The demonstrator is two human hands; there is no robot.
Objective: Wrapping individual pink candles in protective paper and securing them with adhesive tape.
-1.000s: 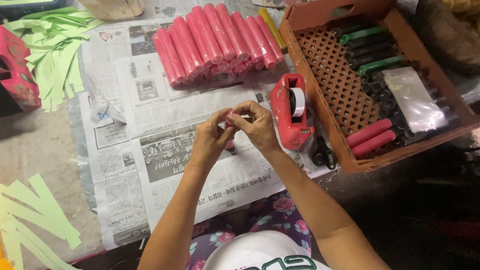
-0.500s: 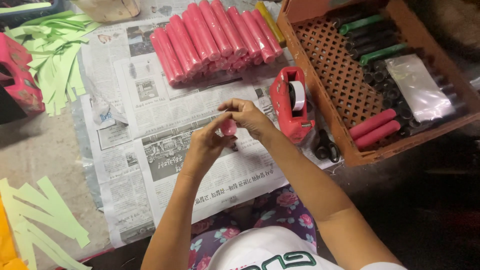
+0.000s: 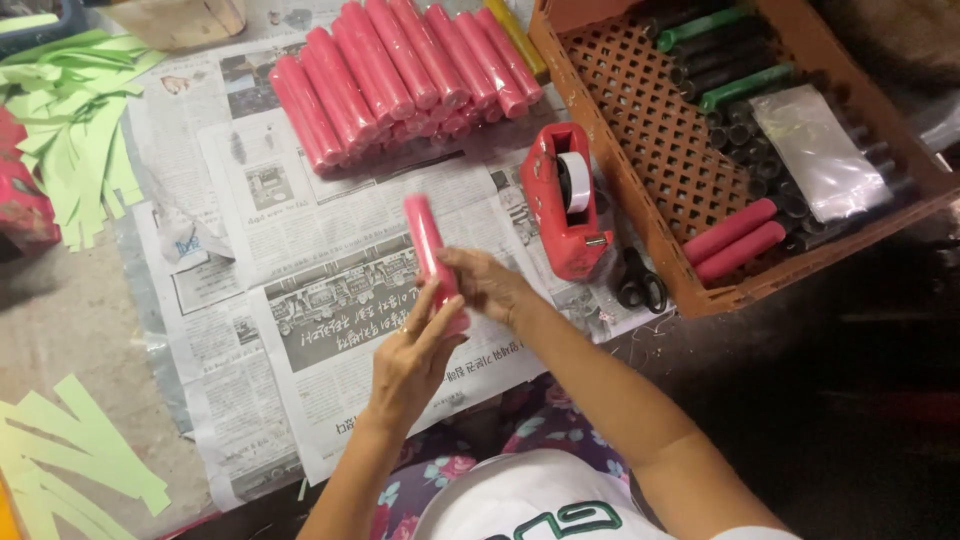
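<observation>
Both hands hold one pink paper-wrapped tube [image 3: 427, 243] above the newspaper [image 3: 300, 300]. My left hand [image 3: 412, 357] grips its lower end from below, fingers wrapped around it. My right hand [image 3: 487, 283] pinches the tube's lower part from the right side. The tube points up and away from me, its top end free. A pile of several like pink tubes [image 3: 390, 80] lies at the far side of the newspaper.
A red tape dispenser [image 3: 562, 198] with white tape and black scissors [image 3: 635, 280] lie to the right. An orange plastic crate [image 3: 640, 130] holds dark, green and pink tubes and a clear bag. Green paper strips [image 3: 70, 130] lie at left.
The tube was held end-on at its tip by both hands; now it is turned lengthwise and raised, with both hands gripping its lower end. The view has shifted slightly.
</observation>
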